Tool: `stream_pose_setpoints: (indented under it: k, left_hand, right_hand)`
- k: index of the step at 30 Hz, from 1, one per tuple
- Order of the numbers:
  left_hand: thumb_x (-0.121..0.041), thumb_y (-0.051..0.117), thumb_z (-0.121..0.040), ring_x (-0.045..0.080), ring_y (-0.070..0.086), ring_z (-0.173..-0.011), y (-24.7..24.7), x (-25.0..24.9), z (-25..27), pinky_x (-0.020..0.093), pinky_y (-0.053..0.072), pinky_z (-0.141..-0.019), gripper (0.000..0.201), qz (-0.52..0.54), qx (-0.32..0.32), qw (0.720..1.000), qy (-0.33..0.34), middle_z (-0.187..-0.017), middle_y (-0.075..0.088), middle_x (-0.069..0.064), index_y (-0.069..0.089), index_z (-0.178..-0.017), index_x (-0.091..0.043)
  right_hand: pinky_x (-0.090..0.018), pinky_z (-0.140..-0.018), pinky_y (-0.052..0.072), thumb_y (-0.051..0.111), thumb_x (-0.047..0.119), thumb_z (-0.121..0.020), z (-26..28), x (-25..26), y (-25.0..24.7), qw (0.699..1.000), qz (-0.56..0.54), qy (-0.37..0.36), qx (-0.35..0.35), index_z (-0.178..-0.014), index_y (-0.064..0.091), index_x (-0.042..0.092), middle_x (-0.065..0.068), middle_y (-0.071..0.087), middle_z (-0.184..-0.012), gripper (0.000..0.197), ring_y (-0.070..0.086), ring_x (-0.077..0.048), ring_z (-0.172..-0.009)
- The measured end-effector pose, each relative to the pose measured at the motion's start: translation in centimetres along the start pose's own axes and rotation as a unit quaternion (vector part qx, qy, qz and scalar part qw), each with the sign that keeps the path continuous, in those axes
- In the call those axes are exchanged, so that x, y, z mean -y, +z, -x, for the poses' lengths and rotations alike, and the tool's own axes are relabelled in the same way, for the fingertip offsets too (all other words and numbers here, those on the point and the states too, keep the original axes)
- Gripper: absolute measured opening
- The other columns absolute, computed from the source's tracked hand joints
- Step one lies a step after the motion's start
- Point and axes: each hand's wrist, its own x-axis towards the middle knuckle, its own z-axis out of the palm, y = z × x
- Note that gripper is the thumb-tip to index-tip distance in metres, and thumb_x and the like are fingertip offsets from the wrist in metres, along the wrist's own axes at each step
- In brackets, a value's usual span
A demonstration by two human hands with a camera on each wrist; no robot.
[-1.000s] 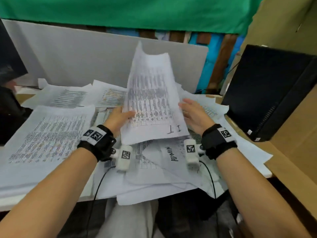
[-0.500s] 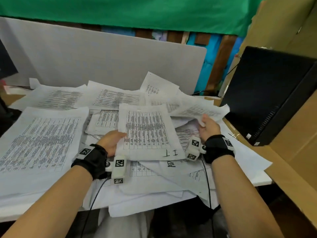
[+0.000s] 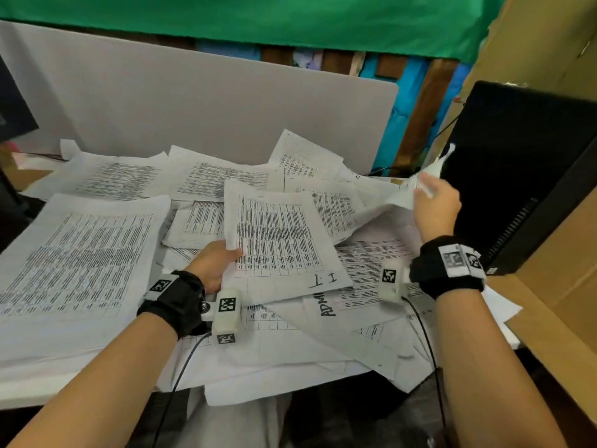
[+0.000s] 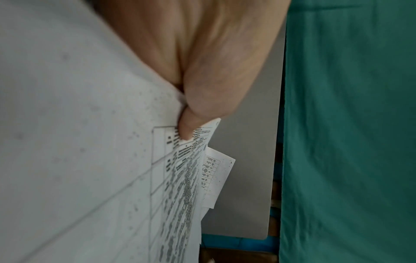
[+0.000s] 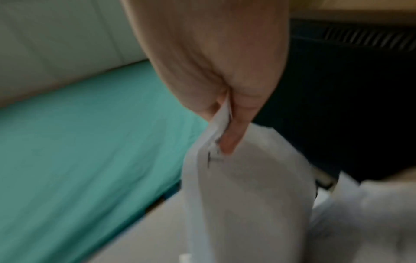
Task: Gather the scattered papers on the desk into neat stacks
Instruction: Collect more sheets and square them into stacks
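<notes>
Grey partition panel (image 3: 193, 101) stands behind the desk (image 3: 19, 396). Black computer case (image 3: 523, 176) stands at the right. Scattered papers (image 3: 97, 253) overlap across the desk; some overhang its near edge. Sheet marked "I.T" (image 3: 281, 240) lies on top at centre, its left edge pinched in the left hand (image 3: 213, 263) grip, thumb on top. Right hand (image 3: 436, 205) grip pinches the corner of a crumpled sheet (image 3: 397, 192), lifted beside the case.

Two hands (image 3: 213, 265) — many papers (image 3: 80, 253)
</notes>
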Motion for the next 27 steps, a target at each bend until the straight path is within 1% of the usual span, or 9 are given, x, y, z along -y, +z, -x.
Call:
stream_pose_setpoints:
  k: [2, 5, 9, 11, 12, 17, 21, 24, 27]
  left_hand:
    - [-0.004, 0.042, -0.100, 0.030, 0.064, -0.091, 0.2, 0.0, 0.1, 0.038, 0.051, -0.073, 0.030, 0.011, -0.006, 1.000, 0.001, -0.116, 0.062, 0.019, 0.049, -0.127, 0.006]
    - [-0.006, 0.040, -0.101, 0.031, 0.062, -0.092, 0.3, -0.1, 0.3, 0.040, 0.050, -0.074, 0.031, 0.017, -0.011, 1.000, 0.002, -0.108, 0.064, 0.017, 0.047, -0.129, 0.006]
    - [-0.010, 0.039, -0.102, 0.030, 0.060, -0.096, 0.2, -0.2, 0.5, 0.037, 0.049, -0.073, 0.035, 0.026, -0.015, 1.000, 0.003, -0.122, 0.061, 0.020, 0.045, -0.133, 0.004]
    - [-0.012, 0.039, -0.103, 0.030, 0.059, -0.100, 0.2, -0.2, 0.5, 0.036, 0.049, -0.069, 0.036, 0.029, -0.021, 0.999, 0.002, -0.123, 0.059, 0.019, 0.044, -0.135, 0.004]
    - [-0.014, 0.039, -0.103, 0.030, 0.059, -0.100, 0.2, -0.2, 0.5, 0.035, 0.049, -0.065, 0.037, 0.026, -0.023, 0.999, 0.001, -0.123, 0.059, 0.018, 0.044, -0.135, 0.003]
    - [-0.019, 0.038, -0.104, 0.029, 0.063, -0.088, 0.2, -0.2, 0.5, 0.037, 0.050, -0.063, 0.031, 0.051, -0.024, 0.998, -0.011, -0.105, 0.064, 0.015, 0.048, -0.123, 0.004]
    - [-0.020, 0.038, -0.104, 0.031, 0.062, -0.094, 0.1, -0.3, 0.8, 0.037, 0.050, -0.071, 0.036, 0.059, -0.020, 0.998, -0.013, -0.115, 0.063, 0.016, 0.045, -0.131, 0.002]
    - [-0.015, 0.039, -0.103, 0.028, 0.063, -0.089, 0.2, -0.4, 0.9, 0.037, 0.050, -0.065, 0.033, 0.065, -0.015, 0.998, -0.014, -0.106, 0.064, 0.012, 0.046, -0.131, 0.001]
    - [-0.009, 0.041, -0.101, 0.029, 0.065, -0.087, 0.2, -0.3, 1.0, 0.037, 0.054, -0.062, 0.033, 0.064, -0.003, 0.998, -0.014, -0.104, 0.066, 0.015, 0.048, -0.131, 0.004]
  right_hand:
    - [-0.026, -0.099, 0.051, 0.047, -0.002, -0.098, -0.1, 1.8, 0.0, 0.973, -0.224, 0.048, -0.008, -0.143, 0.048, 0.009, -0.011, 0.051, -0.143, 0.046, 0.056, -0.021, -0.123]
    - [-0.020, -0.077, 0.056, 0.039, -0.005, -0.100, 0.2, 4.5, -0.4, 0.852, -0.508, 0.115, 0.055, -0.152, 0.034, 0.013, -0.013, 0.045, -0.148, 0.055, 0.061, -0.016, -0.110]
    - [-0.028, -0.095, 0.052, 0.053, 0.009, -0.098, 1.7, 6.2, -0.5, 0.724, -0.664, 0.129, 0.135, -0.148, 0.042, 0.014, -0.017, 0.044, -0.151, 0.051, 0.056, -0.013, -0.125]
    - [-0.037, -0.093, 0.055, 0.057, 0.012, -0.098, 3.2, 6.2, 0.0, 0.638, -0.725, 0.181, 0.186, -0.142, 0.050, 0.010, -0.019, 0.052, -0.144, 0.045, 0.061, -0.027, -0.123]
    - [-0.039, -0.089, 0.057, 0.061, 0.013, -0.094, 4.0, 6.1, 0.3, 0.633, -0.709, 0.214, 0.224, -0.136, 0.056, 0.008, -0.019, 0.058, -0.137, 0.042, 0.063, -0.030, -0.118]
    - [-0.041, -0.091, 0.057, 0.064, -0.002, -0.081, 7.2, 2.0, 2.7, 0.762, -0.375, 0.346, 0.398, -0.131, 0.057, -0.001, -0.020, 0.062, -0.132, 0.051, 0.063, -0.031, -0.118]
    - [-0.040, -0.100, 0.052, 0.071, -0.003, -0.083, 7.2, -0.8, 3.5, 0.886, -0.144, 0.270, 0.348, -0.111, 0.070, -0.001, -0.021, 0.068, -0.120, 0.028, 0.067, -0.029, -0.106]
    - [-0.042, -0.098, 0.051, 0.078, 0.002, -0.079, 6.3, -1.0, 2.4, 0.913, -0.050, 0.244, 0.323, -0.097, 0.071, 0.005, -0.018, 0.069, -0.115, 0.020, 0.064, -0.030, -0.107]
    - [-0.033, -0.086, 0.047, 0.074, 0.003, -0.084, 5.3, -0.4, 0.4, 0.903, 0.170, 0.194, 0.344, -0.129, 0.053, 0.002, -0.012, 0.055, -0.122, 0.050, 0.054, -0.032, -0.117]
